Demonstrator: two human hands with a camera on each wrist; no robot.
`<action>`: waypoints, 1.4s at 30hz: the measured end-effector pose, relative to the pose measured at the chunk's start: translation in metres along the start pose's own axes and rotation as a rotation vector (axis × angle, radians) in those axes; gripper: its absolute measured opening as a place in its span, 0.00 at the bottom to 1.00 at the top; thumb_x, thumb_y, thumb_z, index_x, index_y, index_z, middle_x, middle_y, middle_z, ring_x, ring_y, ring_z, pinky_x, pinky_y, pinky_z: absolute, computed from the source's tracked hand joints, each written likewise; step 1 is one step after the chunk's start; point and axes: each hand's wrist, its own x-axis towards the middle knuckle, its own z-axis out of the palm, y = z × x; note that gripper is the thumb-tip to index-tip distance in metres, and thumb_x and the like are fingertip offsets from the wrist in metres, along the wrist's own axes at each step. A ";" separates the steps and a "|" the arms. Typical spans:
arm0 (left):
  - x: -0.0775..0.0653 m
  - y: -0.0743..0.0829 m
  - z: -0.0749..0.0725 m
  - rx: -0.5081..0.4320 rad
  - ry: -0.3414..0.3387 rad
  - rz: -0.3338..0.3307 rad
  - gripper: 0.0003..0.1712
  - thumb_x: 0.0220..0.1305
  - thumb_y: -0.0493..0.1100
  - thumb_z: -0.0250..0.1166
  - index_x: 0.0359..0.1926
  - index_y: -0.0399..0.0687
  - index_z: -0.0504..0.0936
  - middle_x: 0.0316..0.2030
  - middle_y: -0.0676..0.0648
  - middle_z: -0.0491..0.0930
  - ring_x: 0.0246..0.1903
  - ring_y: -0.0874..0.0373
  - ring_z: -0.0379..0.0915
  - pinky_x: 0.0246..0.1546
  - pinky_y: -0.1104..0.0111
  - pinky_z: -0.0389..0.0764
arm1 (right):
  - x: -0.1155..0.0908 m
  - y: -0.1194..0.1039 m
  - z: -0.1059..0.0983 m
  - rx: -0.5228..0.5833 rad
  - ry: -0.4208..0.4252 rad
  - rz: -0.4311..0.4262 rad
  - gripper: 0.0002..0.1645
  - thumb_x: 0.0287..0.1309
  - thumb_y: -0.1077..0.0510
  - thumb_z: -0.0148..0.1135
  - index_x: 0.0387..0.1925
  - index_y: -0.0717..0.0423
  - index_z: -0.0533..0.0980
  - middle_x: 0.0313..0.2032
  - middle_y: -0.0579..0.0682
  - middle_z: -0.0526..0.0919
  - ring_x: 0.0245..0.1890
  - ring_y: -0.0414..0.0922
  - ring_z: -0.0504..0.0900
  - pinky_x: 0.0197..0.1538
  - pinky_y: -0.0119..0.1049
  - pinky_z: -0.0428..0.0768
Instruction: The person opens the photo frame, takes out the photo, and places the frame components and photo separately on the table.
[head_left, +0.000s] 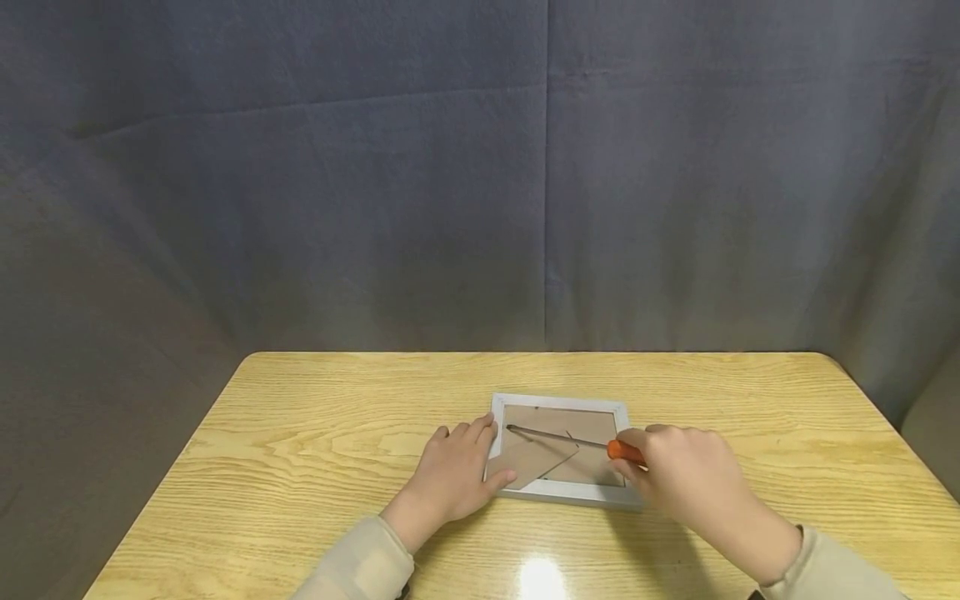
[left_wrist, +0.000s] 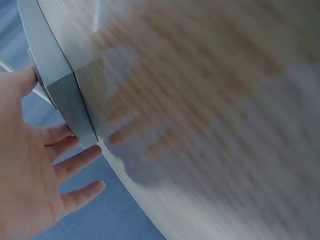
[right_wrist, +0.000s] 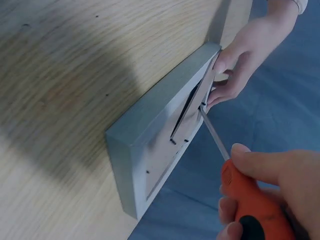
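Note:
A picture frame [head_left: 570,492] with a pale border lies back side up on the table, showing its brown backing board [head_left: 600,471]. A brown stand flap [head_left: 517,463] slants across the board's left part. My left hand [head_left: 450,473] grips the frame's left side, thumb on top near the front corner and fingers along the outer edge. The orange handle of a screwdriver [head_left: 626,452] is in my right hand [head_left: 686,468]. Its thin shaft reaches left over the board. In the right wrist view, the screwdriver tip meets the board's edge beside a small dark metal tab [right_wrist: 203,104].
The wood-grain table [head_left: 315,433] extends on all sides of the frame. Behind it hangs a dark grey-blue curtain [head_left: 390,208]. More small dark tabs [right_wrist: 186,140] stick out along the backing board's edge.

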 end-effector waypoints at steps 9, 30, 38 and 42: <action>0.000 -0.001 0.003 0.016 0.013 -0.001 0.44 0.63 0.70 0.42 0.68 0.44 0.62 0.70 0.45 0.62 0.64 0.48 0.62 0.63 0.45 0.68 | -0.004 0.007 0.004 -0.005 0.036 0.001 0.11 0.35 0.45 0.73 0.19 0.41 0.77 0.10 0.36 0.67 0.09 0.35 0.58 0.08 0.32 0.58; -0.006 0.007 0.001 0.128 0.027 -0.033 0.45 0.63 0.71 0.41 0.67 0.40 0.64 0.67 0.43 0.67 0.61 0.48 0.66 0.61 0.46 0.70 | -0.012 0.014 0.002 -0.009 0.070 0.051 0.12 0.37 0.42 0.71 0.20 0.41 0.78 0.10 0.36 0.69 0.10 0.35 0.58 0.09 0.32 0.56; -0.009 0.014 -0.002 0.224 0.043 -0.073 0.46 0.63 0.71 0.42 0.63 0.36 0.66 0.62 0.40 0.71 0.57 0.47 0.70 0.57 0.48 0.74 | -0.015 0.018 0.001 -0.016 0.074 0.066 0.13 0.38 0.41 0.71 0.23 0.42 0.80 0.11 0.37 0.72 0.10 0.36 0.60 0.09 0.32 0.56; -0.010 0.016 -0.003 0.226 0.054 -0.088 0.45 0.63 0.70 0.43 0.61 0.35 0.67 0.59 0.41 0.73 0.55 0.47 0.70 0.56 0.47 0.75 | -0.016 0.020 0.001 -0.013 0.070 0.069 0.13 0.38 0.41 0.70 0.22 0.41 0.79 0.10 0.37 0.70 0.10 0.36 0.59 0.09 0.31 0.55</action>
